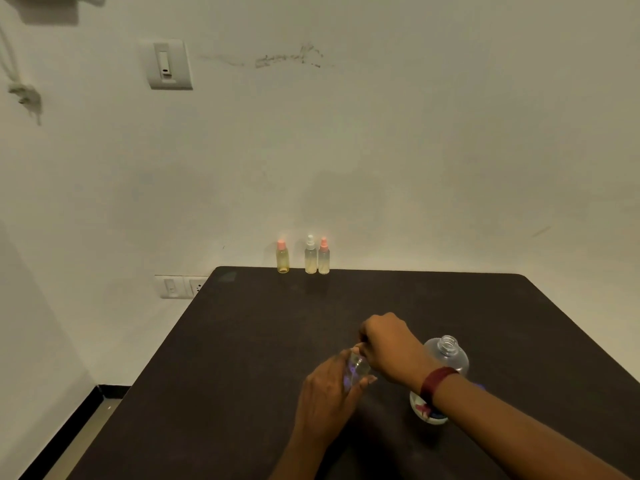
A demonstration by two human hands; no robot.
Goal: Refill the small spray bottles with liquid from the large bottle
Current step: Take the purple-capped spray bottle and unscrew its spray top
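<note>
Head view: dark matte rectangular tabletop (242,358) pushed against an off-white wall (415,150).

- Left hand (325,400): fingers wrapped round the body of a small clear plastic bottle (358,367). The bottle is tilted, top end pointing up and away, at mid-table and near the front edge. Can't tell if its base touches the table.
- Right hand (391,344): comes in from the right, knuckles up, fingertips curled down and pinching the top end of the same bottle. Too blurred to tell if that's a cap or the bare neck.
- Maroon band (438,381) on the right wrist.
- Large clear round-shouldered plastic bottle (446,355): upright on the table just right of the hands, with the right wrist crossing in front of it. Threaded neck is uncapped. White label with red and blue marks low on the body. Liquid level not readable.
- Far table edge, by the wall, a row of three standing upright, well apart from the hands: small yellow-tinted spray bottle with a pink cap (283,258) on the left, then a gap, then small clear spray bottle with a white cap (310,256) and small clear spray bottle with a pink cap (323,258) just beside each other.
- Wall: white switch plate (169,64) upper left, white socket plate (180,287) just left of the table's far corner.
</note>
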